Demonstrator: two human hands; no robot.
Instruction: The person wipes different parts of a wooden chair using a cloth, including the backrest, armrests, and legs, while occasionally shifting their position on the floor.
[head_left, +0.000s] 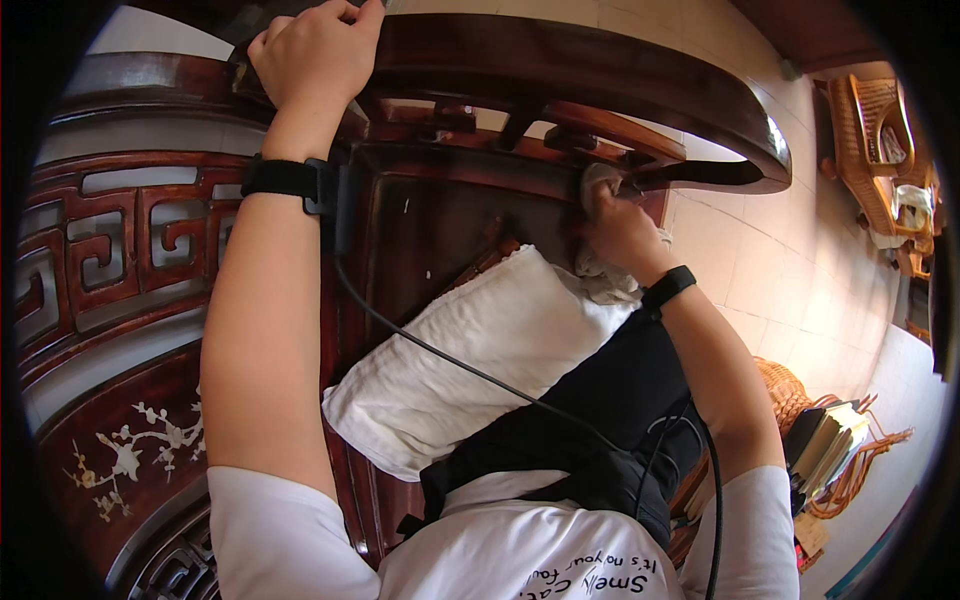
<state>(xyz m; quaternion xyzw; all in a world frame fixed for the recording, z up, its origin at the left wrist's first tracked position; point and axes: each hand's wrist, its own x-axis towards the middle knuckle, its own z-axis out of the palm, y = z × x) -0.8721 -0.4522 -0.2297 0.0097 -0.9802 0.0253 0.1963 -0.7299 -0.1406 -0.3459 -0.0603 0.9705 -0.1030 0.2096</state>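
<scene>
My left hand (319, 56) is at the top, over the corner where the back rail (150, 75) of a dark carved wooden bench meets its armrest (525, 56). Its fingers are curled and partly cut off by the picture's edge, so what lies under them is hidden. My right hand (626, 232), slightly blurred, grips a greyish cloth (600, 182) at the front end of the slats (615, 135) below the armrest. Part of the cloth hangs below the hand. A white cushion or folded fabric (480, 352) lies on the bench seat (442, 217) against my leg.
A black cable (465, 364) runs from my left wrist across the white fabric. Pale floor tiles (757, 255) extend to the right. Wicker furniture (862, 142) stands at the far right. Nearer, a wicker piece (780, 386) stands beside books (829, 442). The carved backrest (127, 240) rises at left.
</scene>
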